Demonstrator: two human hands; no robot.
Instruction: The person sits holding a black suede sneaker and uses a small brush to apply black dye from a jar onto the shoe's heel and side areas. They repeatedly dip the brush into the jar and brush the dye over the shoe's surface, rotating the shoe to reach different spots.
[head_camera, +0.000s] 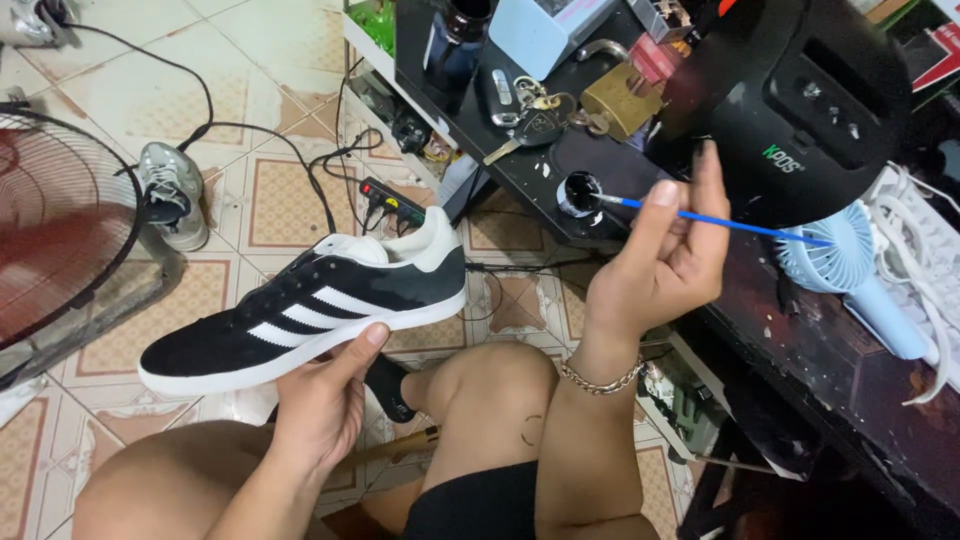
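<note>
Closest to us, our bare knees (490, 400) are folding up beneath the work, and just above them our left hand (325, 400) is gripping a black sneaker (300, 315) with white stripes by its sole, fingers closed under it, holding it level over the tiled floor (280, 190). Our right hand (665, 255) is pinching a thin blue brush (720, 222), fingers together on the handle, its tip dipping into a small round pot of black paint (579, 193) at the edge of the dark table (800, 330). We are judging that a loaded tip could drip onto the white stripes or sole, and a nudge could tip the pot off the edge. The bristles are lost inside the pot, the shoe's far side is hidden, and the brush's tail is disappearing against a pale blue fan (835, 255).
</note>
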